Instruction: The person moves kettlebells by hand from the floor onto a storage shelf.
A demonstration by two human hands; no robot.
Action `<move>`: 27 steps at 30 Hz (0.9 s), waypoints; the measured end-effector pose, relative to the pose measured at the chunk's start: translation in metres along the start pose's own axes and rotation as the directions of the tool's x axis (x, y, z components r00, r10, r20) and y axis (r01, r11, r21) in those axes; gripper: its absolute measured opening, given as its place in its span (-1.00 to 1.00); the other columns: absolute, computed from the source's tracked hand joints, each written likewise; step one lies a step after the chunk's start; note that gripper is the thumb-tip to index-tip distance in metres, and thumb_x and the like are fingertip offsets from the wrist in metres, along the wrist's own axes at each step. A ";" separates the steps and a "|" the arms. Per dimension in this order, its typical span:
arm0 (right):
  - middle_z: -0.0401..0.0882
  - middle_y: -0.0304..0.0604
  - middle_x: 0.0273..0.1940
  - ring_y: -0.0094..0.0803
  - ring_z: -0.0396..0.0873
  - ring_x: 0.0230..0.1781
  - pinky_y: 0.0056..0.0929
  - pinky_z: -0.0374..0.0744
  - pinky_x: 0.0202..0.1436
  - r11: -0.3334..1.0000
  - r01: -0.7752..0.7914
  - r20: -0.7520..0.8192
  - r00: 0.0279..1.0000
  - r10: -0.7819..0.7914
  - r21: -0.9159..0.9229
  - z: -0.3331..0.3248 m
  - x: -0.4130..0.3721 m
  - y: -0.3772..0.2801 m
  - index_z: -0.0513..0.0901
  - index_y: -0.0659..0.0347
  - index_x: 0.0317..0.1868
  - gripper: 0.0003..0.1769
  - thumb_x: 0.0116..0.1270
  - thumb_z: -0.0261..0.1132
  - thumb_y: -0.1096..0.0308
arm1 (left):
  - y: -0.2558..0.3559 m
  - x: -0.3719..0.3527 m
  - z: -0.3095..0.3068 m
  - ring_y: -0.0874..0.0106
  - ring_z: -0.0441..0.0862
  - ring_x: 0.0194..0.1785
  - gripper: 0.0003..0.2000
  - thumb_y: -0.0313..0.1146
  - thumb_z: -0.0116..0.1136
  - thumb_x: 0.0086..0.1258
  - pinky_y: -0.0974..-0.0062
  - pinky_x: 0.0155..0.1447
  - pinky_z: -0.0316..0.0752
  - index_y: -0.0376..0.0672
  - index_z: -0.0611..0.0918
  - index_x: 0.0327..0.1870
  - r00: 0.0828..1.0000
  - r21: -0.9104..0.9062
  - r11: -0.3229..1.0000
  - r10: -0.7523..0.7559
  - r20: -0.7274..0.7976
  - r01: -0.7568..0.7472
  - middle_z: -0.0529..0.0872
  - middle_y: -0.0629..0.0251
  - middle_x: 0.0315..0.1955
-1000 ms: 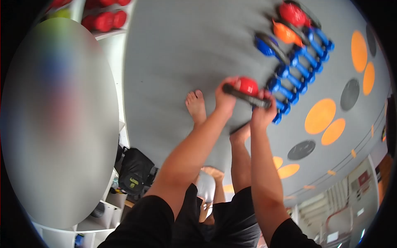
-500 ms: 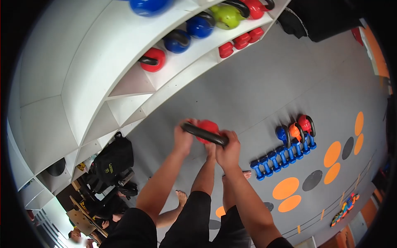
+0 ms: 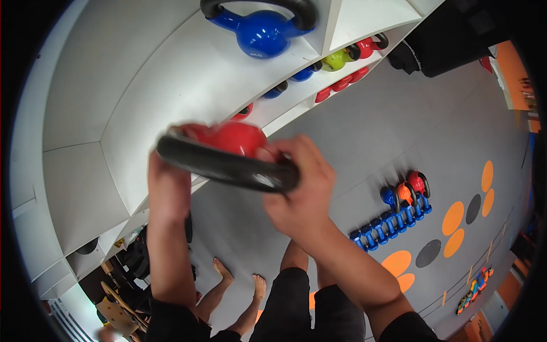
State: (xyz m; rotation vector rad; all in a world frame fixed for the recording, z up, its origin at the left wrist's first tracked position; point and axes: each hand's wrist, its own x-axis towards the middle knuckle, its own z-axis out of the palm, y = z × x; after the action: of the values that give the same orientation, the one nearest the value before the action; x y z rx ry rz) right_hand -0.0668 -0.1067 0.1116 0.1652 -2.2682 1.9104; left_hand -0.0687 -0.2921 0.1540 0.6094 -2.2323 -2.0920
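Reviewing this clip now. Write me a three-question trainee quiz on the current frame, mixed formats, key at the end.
1. Which hands are on the held red kettlebell? A) left only B) right only C) both
2. True or false: the blue dumbbells lie in a row on the floor.
3. Fill in: beside that row, the orange kettlebell sits between a blue kettlebell and a ____ one.

Key:
1. C: left hand and right hand are at opposite ends of its black handle.
2. True.
3. Red.
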 end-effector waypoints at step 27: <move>0.49 0.13 -0.11 0.13 0.62 -0.19 -0.07 0.63 -0.10 0.999 -0.031 -0.007 1.000 0.031 -0.031 0.101 0.106 0.004 0.54 0.35 -0.09 -0.65 0.13 0.44 0.49 | -0.006 0.167 -0.041 0.41 0.62 0.02 -0.76 -0.46 -0.06 0.56 0.39 0.12 0.57 -0.30 0.53 0.14 0.999 -0.230 0.973 -0.027 -0.039 0.018 0.64 0.19 0.01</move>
State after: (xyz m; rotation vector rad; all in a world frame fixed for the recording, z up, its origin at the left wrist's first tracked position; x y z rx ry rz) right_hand -0.1775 -0.2027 0.1123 0.1206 -2.3083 1.8865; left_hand -0.2103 -0.3807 0.1114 0.6580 -1.9314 -2.2803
